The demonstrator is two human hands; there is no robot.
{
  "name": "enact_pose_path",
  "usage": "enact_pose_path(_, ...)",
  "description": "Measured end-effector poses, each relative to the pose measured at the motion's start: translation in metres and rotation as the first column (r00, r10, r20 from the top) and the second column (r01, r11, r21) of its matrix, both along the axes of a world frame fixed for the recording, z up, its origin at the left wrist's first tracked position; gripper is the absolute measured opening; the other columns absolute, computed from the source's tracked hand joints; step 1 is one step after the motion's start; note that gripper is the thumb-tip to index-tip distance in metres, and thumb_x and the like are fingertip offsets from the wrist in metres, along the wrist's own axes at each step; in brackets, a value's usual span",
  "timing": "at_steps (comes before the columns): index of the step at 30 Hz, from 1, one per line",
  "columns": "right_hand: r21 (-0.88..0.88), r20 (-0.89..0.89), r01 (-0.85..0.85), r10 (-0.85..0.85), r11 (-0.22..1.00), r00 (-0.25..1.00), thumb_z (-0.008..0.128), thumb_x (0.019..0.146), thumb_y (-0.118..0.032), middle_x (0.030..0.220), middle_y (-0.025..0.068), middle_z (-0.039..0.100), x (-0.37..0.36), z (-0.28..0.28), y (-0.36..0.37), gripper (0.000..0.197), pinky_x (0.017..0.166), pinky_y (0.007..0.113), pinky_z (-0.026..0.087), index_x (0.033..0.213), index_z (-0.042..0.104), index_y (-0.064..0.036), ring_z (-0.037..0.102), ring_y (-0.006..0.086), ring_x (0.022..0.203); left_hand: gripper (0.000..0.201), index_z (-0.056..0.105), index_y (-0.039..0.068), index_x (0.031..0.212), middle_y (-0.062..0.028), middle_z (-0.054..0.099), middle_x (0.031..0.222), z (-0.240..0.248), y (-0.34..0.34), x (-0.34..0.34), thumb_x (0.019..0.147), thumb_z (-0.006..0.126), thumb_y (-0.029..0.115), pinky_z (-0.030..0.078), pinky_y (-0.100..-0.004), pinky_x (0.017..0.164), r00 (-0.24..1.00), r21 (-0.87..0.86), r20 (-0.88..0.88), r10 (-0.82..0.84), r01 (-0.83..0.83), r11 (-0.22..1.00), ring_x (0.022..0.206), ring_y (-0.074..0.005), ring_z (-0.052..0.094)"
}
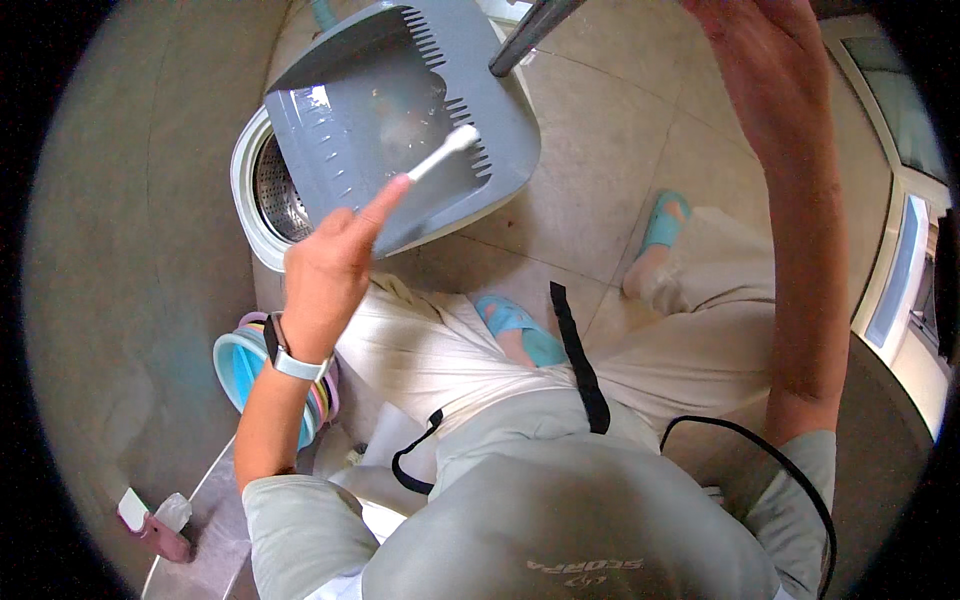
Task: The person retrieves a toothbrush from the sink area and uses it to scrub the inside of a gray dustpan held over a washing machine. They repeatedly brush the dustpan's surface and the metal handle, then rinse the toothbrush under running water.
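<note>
On my feed, the left hand [328, 258] is curled into a grip with one finger [384, 205] stretched out ahead, bare forearm [266, 425] slanting up behind it. My right arm [805, 270] reaches way up top, nearly straight, right hand [760, 18] cut off, so no clue about its grip, sorry.

A big grey-brown wall [130, 250] stands on the left. Big tan tiles with thin dark lines make the floor [610, 120]. On the far left side, a white round rim goes around a shiny metal basket [280, 190] full of little holes. Nearer, round tubs [238, 370] sit bunched together, blue, pink and yellow. At the near left, a pink thing [165, 541] is beside a crumpled whitish bit [174, 512]. A pale frame [866, 88] is on the right.
</note>
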State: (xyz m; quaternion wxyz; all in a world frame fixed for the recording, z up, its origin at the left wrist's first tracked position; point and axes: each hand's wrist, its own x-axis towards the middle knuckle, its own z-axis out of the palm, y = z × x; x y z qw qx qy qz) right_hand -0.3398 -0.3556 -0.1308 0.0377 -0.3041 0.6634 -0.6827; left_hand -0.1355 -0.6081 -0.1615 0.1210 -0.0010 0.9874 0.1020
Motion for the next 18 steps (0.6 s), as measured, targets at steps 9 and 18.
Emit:
enact_pose_path(9,-0.029,0.001,0.015,-0.015,0.999,1.0,0.041,0.099,-0.021,0.115,0.0107,0.056,0.002,0.002,0.0,0.031,0.1,0.036,0.043,0.125,0.041,-0.0056,0.053,0.0195,0.113,0.061,0.046,0.035,0.133,-0.0082,0.054,0.07,-0.028,0.012,-0.065,0.08,0.049,0.004,0.046,-0.0367,0.044,0.959,-0.256,-0.146,-0.243,0.2,0.946,0.053,-0.0248,0.058)
enact_pose_path(18,-0.131,-0.02,-0.101,0.1,0.986,0.995,0.041,0.099,-0.021,0.115,0.0106,0.055,-0.008,-0.013,0.003,0.028,0.1,0.036,0.043,0.121,0.042,-0.0046,0.053,0.0191,0.114,0.065,0.045,0.036,0.134,-0.0088,0.054,0.066,-0.029,0.025,-0.06,0.079,0.049,0.001,0.048,-0.0385,0.048,0.944,-0.204,-0.075,-0.321,0.3,0.932,0.053,-0.0268,0.058)
